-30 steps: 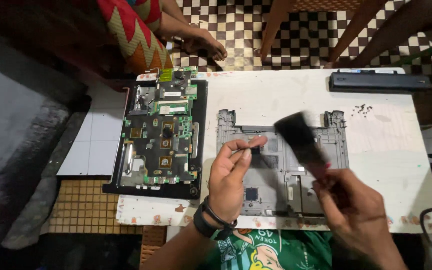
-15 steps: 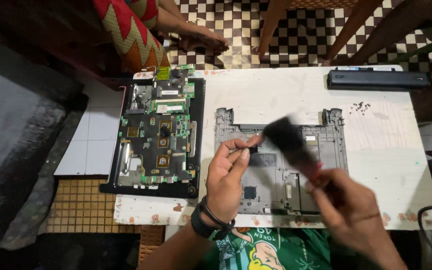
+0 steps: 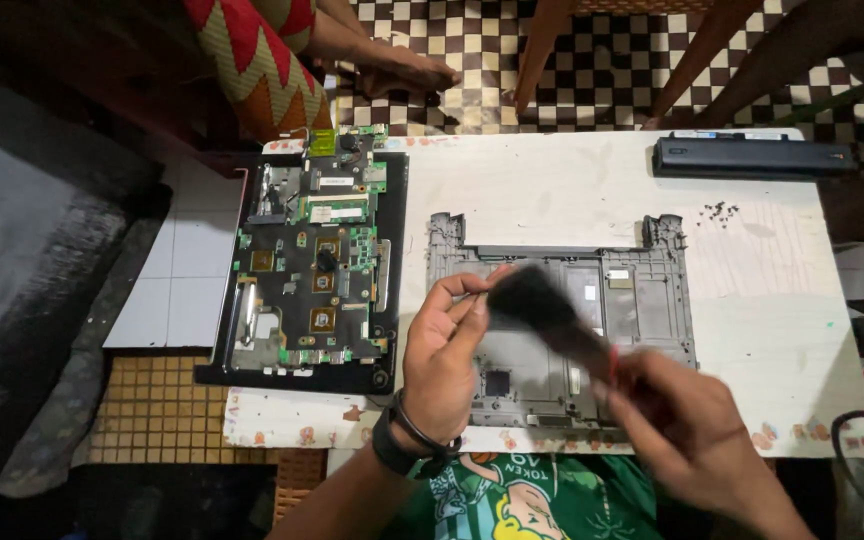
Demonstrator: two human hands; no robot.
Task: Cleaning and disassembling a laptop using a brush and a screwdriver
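Observation:
A grey laptop cover (image 3: 652, 300) lies inside-up on a low white table (image 3: 552, 190). My left hand (image 3: 447, 345) rests on the cover's left edge, thumb and fingers pinching it. My right hand (image 3: 697, 435) grips the handle of a black brush (image 3: 537, 305), blurred by motion, whose bristles lie over the cover's left part, close to my left fingers. To the left sits an open laptop base with a bare green circuit board (image 3: 317, 265).
A long black laptop battery (image 3: 752, 157) lies at the table's far right. Small dark screws (image 3: 720, 211) are scattered below it. Another person's foot (image 3: 402, 72) and patterned cloth (image 3: 252, 60) are beyond the table, beside wooden chair legs (image 3: 542, 50). The floor is checkered tile.
The brush has swept leftwards across the grey cover, from its right-centre to near my left fingers. My left hand has stayed on the cover's left edge.

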